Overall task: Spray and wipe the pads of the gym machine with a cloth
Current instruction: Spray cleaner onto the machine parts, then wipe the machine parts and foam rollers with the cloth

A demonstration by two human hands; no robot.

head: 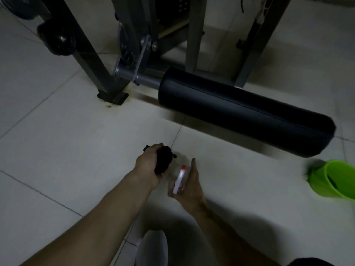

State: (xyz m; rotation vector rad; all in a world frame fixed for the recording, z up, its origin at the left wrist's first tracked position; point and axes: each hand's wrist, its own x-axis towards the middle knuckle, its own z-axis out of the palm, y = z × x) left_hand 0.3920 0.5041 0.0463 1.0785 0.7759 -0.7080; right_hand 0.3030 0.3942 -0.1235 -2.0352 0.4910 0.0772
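A long black roller pad [244, 112] of the gym machine juts out low over the tiled floor, right of centre. My left hand [148, 167] grips a bunched black cloth [163, 158], well short of the pad. Beside it my right hand [189, 189] holds a small white spray bottle [178, 180] with a red nozzle, which points up and away toward the pad. The forefinger stretches out alongside the bottle. Both hands hover above the floor in front of the pad, touching none of it.
The machine's grey steel frame [92, 60] and a foot [112, 96] stand at the upper left, with a second black roller [57, 38] higher up. A green plastic bucket [334, 181] sits on the floor at the right edge. My knee shows at the bottom centre.
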